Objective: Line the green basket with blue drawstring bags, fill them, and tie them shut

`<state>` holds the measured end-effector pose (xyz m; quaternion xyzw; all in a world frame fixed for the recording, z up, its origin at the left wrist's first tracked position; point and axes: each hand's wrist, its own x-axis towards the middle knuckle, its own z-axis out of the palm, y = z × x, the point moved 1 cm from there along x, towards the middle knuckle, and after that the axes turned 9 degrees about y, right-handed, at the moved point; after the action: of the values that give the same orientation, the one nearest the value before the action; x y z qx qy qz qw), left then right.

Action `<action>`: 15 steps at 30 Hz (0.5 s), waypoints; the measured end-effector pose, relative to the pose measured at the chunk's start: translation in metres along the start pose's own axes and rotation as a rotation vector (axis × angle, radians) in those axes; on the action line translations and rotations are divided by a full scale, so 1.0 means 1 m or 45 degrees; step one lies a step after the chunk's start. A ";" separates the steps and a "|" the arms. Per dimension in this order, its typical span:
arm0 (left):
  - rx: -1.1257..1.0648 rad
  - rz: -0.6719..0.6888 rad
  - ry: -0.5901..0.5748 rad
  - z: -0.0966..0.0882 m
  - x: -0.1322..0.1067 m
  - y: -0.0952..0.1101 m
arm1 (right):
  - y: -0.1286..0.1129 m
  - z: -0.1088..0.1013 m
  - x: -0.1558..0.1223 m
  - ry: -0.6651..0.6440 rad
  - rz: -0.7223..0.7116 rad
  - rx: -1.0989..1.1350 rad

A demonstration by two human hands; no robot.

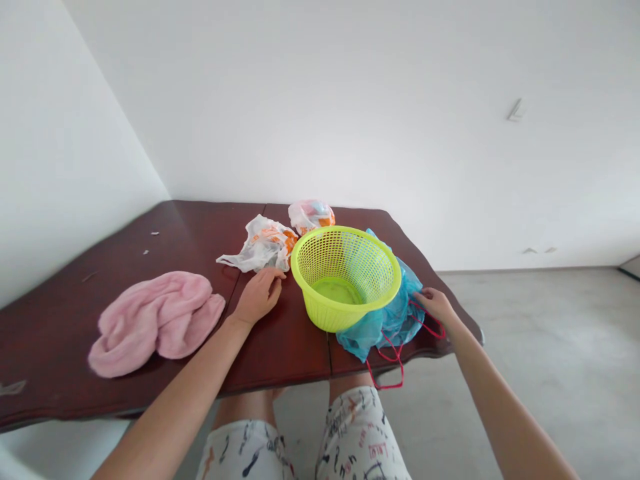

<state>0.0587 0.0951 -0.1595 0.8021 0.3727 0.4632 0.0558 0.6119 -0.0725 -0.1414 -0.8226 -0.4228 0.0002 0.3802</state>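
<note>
Left grip [259, 297] lies open and wide on the counter [200, 240] beside the lime plastic basket [345, 277], apparently steadying nothing, while I see the right grip [436, 305] pinched narrow on the blue drawstring bag [395, 320] edge.

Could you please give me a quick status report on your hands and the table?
Left hand on table, beside green basket. Right hand at red cord of blue bag. White bag behind left hand.

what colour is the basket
The basket is lime green, clearest in the head view.
</note>
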 end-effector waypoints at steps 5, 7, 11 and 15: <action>-0.014 -0.070 0.008 0.000 -0.003 -0.002 | -0.022 -0.009 0.021 0.020 0.046 0.141; -0.012 -0.095 0.006 0.000 -0.003 -0.003 | -0.039 -0.017 0.041 0.027 0.050 0.178; -0.017 -0.134 -0.012 0.000 -0.003 -0.004 | -0.081 -0.043 0.084 0.147 0.047 0.231; -0.037 -0.170 -0.016 0.000 -0.004 -0.005 | -0.127 -0.081 0.114 0.360 0.043 0.334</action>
<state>0.0548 0.0960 -0.1638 0.7774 0.4184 0.4587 0.1008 0.6231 0.0005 0.0322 -0.7649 -0.3475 -0.0538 0.5397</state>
